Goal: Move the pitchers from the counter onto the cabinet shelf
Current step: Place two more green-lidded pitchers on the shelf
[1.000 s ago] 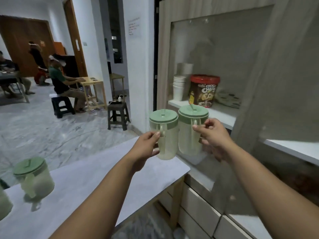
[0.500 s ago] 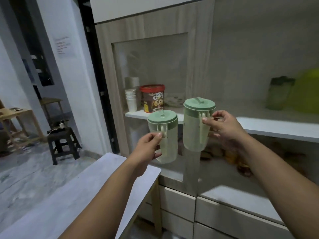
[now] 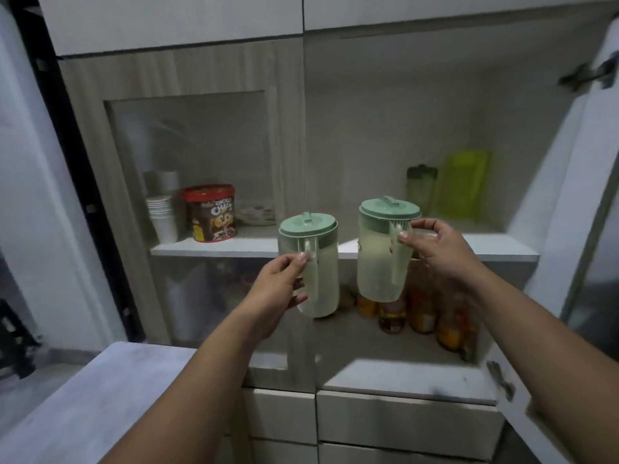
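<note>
I hold two pale green translucent pitchers with darker green lids in front of an open cabinet. My left hand (image 3: 279, 284) grips the handle of the left pitcher (image 3: 321, 266), which hangs below shelf height. My right hand (image 3: 435, 247) grips the handle of the right pitcher (image 3: 378, 252), held a little higher, its lid level with the white cabinet shelf (image 3: 495, 247). Both pitchers are upright and in the air, just in front of the shelf edge.
On the shelf's left, behind a glass panel, stand stacked white cups (image 3: 164, 217) and a red-lidded cereal tub (image 3: 212, 212). At the back right are a dark-lidded bottle (image 3: 421, 187) and a yellow-green container (image 3: 464, 187). Jars (image 3: 418, 313) fill the lower shelf. The open door (image 3: 569, 229) stands at right, the grey counter (image 3: 100, 406) bottom left.
My view has swung right to face the open cabinet squarely. Both pitchers have moved apart and closer to the shelf, the right one lifted higher.
</note>
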